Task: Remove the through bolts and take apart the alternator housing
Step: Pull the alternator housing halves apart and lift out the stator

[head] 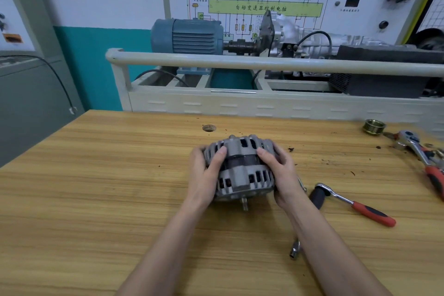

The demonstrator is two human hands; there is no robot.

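While the left hand [204,175] curls round the left flank of the alternator [240,167], fingers wrapped over the ribbed rim, the right hand [281,173] clamps the opposite flank the same way, so both grip the one housing between them. It sits at the middle of the bench [96,199], lying on its side with its axis running from far to near: the shaft stub [244,204] points toward the person, and the two slotted halves meet at a dark band across the middle. Whether it rests on the wood or is lifted just clear cannot be told. Right of it lie two ratchets: one [355,204] with a red and black handle just beside the right wrist, another [422,156] near the right edge, blurred and cut off by the frame. One brass-coloured pulley [373,126] stands near the far right. One small socket piece [294,250] shows beside the right forearm, which partly hides it.
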